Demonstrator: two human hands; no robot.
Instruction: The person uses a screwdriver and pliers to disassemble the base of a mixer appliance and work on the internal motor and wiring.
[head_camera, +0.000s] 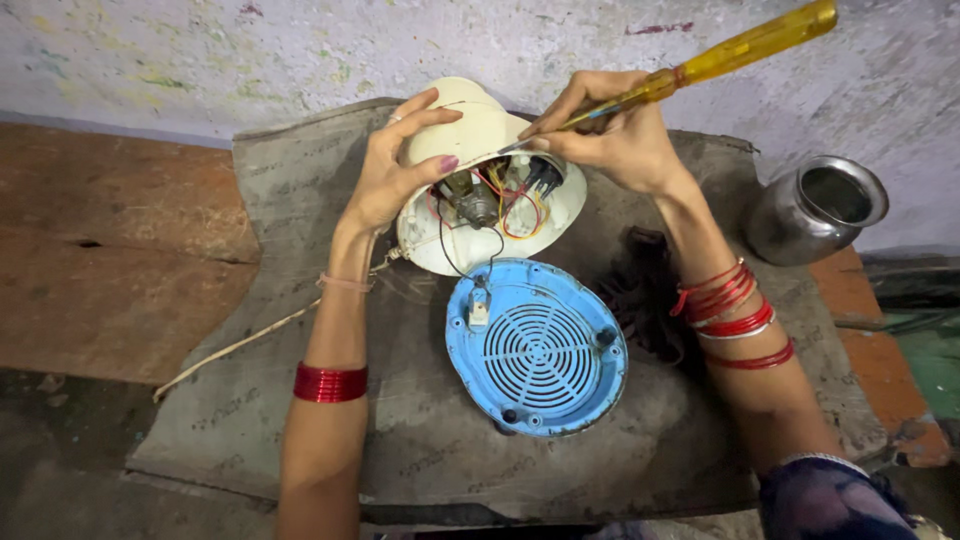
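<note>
A cream-white appliance body (470, 130) lies open on its side, showing a motor and red, yellow and black wires (500, 200). My left hand (395, 165) grips its left rim, thumb at the opening. My right hand (610, 135) holds a screwdriver with a yellow translucent handle (750, 45), its tip pushed in among the wires at the upper rim. In front of the body lies the detached blue round base cover (537, 345) with a vent grille, joined to it by a black wire.
Everything rests on a grey sack cloth (300, 180) spread over a brick floor. A steel pot (815, 205) stands at the right by the wall. A pale power cord (235, 345) trails off to the left. A dark cloth (645, 295) lies beside the blue cover.
</note>
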